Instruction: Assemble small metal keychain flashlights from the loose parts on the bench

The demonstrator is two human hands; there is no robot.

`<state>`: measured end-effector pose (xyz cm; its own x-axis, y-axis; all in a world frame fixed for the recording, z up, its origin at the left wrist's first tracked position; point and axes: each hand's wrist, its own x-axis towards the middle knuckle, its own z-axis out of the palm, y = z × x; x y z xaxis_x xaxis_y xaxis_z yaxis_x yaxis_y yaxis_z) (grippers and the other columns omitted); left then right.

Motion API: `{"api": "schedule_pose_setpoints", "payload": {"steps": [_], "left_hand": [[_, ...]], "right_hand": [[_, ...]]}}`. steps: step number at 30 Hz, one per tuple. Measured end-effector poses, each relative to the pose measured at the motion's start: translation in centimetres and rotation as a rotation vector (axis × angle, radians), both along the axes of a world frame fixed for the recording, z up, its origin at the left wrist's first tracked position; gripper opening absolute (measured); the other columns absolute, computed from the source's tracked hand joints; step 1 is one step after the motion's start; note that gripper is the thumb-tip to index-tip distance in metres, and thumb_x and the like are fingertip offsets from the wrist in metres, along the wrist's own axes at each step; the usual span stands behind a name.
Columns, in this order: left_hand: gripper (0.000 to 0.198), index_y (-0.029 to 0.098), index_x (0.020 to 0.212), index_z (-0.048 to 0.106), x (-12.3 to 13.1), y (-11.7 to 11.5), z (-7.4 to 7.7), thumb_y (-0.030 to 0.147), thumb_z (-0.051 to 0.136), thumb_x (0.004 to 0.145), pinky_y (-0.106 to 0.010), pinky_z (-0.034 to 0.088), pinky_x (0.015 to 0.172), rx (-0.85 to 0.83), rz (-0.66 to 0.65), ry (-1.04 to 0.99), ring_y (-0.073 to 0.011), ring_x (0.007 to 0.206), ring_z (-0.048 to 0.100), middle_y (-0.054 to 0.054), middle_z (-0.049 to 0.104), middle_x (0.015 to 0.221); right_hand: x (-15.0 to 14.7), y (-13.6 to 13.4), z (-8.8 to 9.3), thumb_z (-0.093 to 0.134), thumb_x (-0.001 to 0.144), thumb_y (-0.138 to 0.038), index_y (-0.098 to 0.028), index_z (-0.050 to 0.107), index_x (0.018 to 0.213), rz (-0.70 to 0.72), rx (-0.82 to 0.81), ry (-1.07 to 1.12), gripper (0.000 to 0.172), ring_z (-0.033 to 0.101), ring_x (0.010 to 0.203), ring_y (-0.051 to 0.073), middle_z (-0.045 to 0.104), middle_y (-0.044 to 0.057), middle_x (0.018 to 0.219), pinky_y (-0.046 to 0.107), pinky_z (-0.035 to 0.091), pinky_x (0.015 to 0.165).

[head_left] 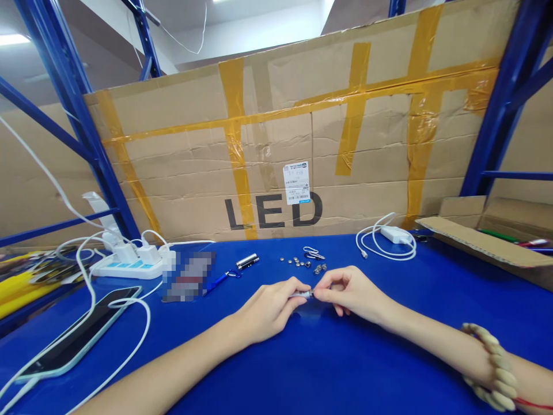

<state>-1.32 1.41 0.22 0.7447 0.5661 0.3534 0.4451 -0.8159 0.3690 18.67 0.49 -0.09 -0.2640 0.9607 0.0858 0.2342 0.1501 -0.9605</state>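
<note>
My left hand (270, 308) and my right hand (349, 291) meet at the middle of the blue table (328, 369). Between their fingertips sits a small silver metal cylinder (303, 294), like a tiny flashlight. The left fingers wrap around its body. At its right end the right fingers close in a pinch. Just behind the hands lie several small round button cells (302, 263) and a key ring clip (314, 253). A second silver cylinder (247, 261) on a blue lanyard rests farther left.
A phone (82, 337) with a white cable lies at the left, by a white power strip (129, 266) with plugs. A white charger and cord (391, 236) sit at the back right. An open cardboard box (488, 245) stands at the right. A taped cardboard wall (302, 144) closes the back.
</note>
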Motion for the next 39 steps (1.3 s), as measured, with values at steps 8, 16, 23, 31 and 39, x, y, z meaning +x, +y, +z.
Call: {"api": "schedule_pose_setpoints", "payload": {"steps": [8,16,23,31,39], "left_hand": [[0.02,0.02,0.107,0.05,0.02,-0.06,0.02,0.024,0.037,0.092,-0.024,0.048,0.075,-0.001,-0.002,-0.003,-0.016,0.091,0.063,-0.003,0.065,0.103],[0.02,0.02,0.107,0.05,0.05,-0.1,-0.03,0.024,0.037,0.092,-0.024,0.048,0.075,0.001,-0.006,-0.001,-0.0159,0.091,0.063,-0.003,0.065,0.104],[0.02,0.019,0.107,0.05,-0.01,0.02,-0.03,0.024,0.037,0.092,-0.025,0.048,0.075,0.008,-0.007,-0.004,-0.016,0.09,0.063,-0.004,0.065,0.103],[0.02,0.02,0.107,0.05,0.08,-0.12,0.0,0.024,0.037,0.092,-0.025,0.048,0.076,-0.006,0.002,0.001,-0.0165,0.092,0.063,-0.004,0.065,0.104],[0.02,0.019,0.107,0.05,0.01,-0.1,0.08,0.024,0.037,0.092,-0.025,0.048,0.077,-0.011,-0.003,0.006,-0.0164,0.093,0.062,-0.004,0.065,0.105]], "right_hand": [[0.03,0.02,0.03,0.077,0.054,-0.039,-0.014,0.063,0.061,0.0,-0.001,0.011,0.03,0.046,0.035,0.006,0.052,-0.006,0.042,0.017,0.032,0.036],[0.02,0.06,-0.05,0.076,0.054,-0.039,-0.014,0.063,0.061,0.005,0.006,0.007,0.03,0.046,0.035,0.005,0.052,-0.006,0.043,0.017,0.033,0.036],[0.08,0.05,-0.11,0.076,0.054,-0.04,-0.014,0.063,0.061,0.002,0.006,0.009,0.03,0.046,0.035,0.005,0.053,-0.005,0.044,0.017,0.034,0.036],[0.1,0.05,-0.24,0.076,0.055,-0.038,-0.014,0.064,0.062,0.01,0.009,0.011,0.028,0.046,0.035,0.005,0.052,-0.006,0.042,0.017,0.034,0.036],[0.1,-0.08,-0.02,0.077,0.054,-0.039,-0.013,0.064,0.061,-0.005,-0.01,0.006,0.03,0.046,0.035,0.006,0.053,-0.005,0.043,0.017,0.034,0.036]]}}
